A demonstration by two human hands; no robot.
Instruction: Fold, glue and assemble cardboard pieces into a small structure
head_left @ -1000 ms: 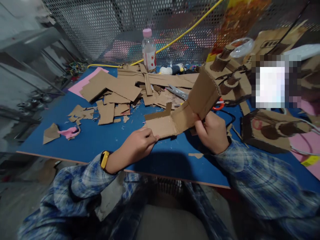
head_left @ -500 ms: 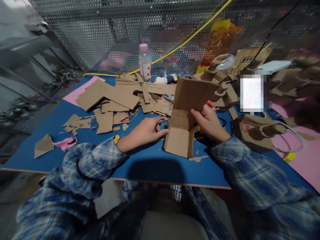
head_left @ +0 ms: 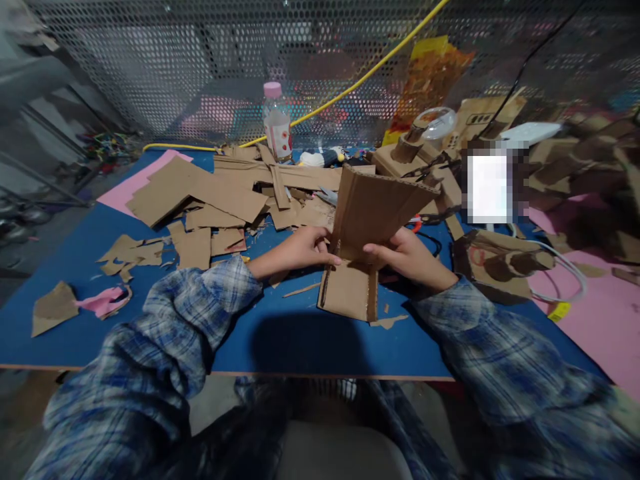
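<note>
Our left hand (head_left: 313, 251) and right hand (head_left: 413, 257) grip the folded cardboard piece (head_left: 383, 207) at its crease, center frame above the table (head_left: 300, 343), seemingly to steady its raised panel.

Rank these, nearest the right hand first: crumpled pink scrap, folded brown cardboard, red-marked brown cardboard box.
1. Folded brown cardboard, in the right hand.
2. Red-marked brown cardboard box, to the hand's right.
3. Crumpled pink scrap, way over on the left.
</note>
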